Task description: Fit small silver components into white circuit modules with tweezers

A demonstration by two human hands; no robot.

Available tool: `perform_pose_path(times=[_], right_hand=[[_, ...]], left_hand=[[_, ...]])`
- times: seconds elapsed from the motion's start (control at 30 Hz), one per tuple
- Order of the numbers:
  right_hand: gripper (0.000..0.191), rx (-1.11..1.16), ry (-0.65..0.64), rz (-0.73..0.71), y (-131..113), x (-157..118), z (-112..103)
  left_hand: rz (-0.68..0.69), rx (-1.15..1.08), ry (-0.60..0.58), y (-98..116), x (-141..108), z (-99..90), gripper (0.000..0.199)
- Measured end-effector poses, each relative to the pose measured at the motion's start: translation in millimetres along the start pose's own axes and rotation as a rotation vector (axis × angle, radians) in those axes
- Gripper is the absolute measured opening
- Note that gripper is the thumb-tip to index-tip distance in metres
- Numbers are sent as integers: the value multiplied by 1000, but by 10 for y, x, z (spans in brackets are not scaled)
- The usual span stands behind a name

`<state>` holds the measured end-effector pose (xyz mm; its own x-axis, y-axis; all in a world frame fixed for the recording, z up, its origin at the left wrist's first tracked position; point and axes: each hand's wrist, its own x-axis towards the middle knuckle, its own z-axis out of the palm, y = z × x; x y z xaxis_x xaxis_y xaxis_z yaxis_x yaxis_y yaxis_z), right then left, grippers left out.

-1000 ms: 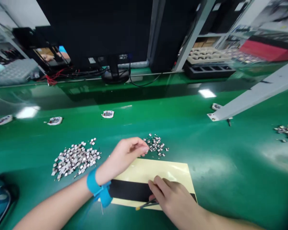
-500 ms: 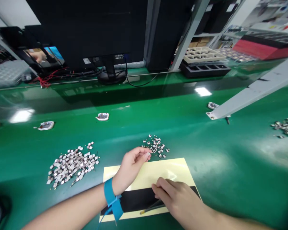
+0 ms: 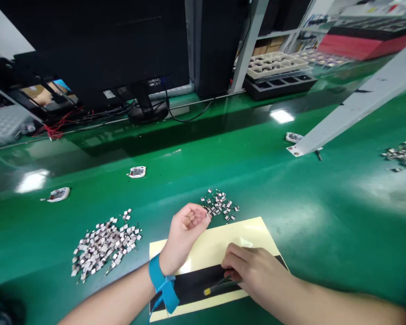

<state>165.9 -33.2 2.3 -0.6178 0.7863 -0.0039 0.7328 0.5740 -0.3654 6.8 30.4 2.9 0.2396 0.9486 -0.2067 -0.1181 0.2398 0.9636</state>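
Three heaps of tiny metal-faced pieces [image 3: 103,246] lie on the green bench mat [image 3: 325,216]; they look light, thin and stiff, apt to scatter, so tweezer tips at an edge should suit them better than fingers; the nearer two sit at 9 and 12 o'clock from the cream backing sheet [image 3: 219,239], the third at 2 o'clock; the left hand [image 3: 187,230] curls almost closed beside the small heap [image 3: 219,205], any hold too small to tell; the right hand [image 3: 253,271] closes on one pair of tweezers [image 3: 219,286] over the sheet's black strip [image 3: 192,289].

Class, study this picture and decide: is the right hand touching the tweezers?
Touching: the head view shows the right hand with its fingers closed around the tweezers.
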Motion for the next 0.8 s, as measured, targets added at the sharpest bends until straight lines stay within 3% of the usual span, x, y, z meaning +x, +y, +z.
perform_pose_path(times=[0.17, 0.37, 0.4, 0.53, 0.63, 0.8], right_hand=[[23, 327, -130, 172, 39, 67, -137], [3, 783, -32, 405, 170, 180, -272], [6, 868, -2, 432, 197, 200, -290], [18, 1142, 112, 421, 255, 257, -312], [22, 1314, 101, 399, 231, 273, -284], [20, 1401, 115, 395, 169, 279, -238]], left_hand=[[-1, 56, -43, 16, -21, -10, 8], [161, 126, -86, 11, -22, -18, 4], [198, 146, -96, 6, -20, -19, 5], [307, 271, -111, -11, -29, -25, 5], [398, 390, -128, -19, -70, -25, 7], [516, 574, -93, -9, -141, -13, 18]])
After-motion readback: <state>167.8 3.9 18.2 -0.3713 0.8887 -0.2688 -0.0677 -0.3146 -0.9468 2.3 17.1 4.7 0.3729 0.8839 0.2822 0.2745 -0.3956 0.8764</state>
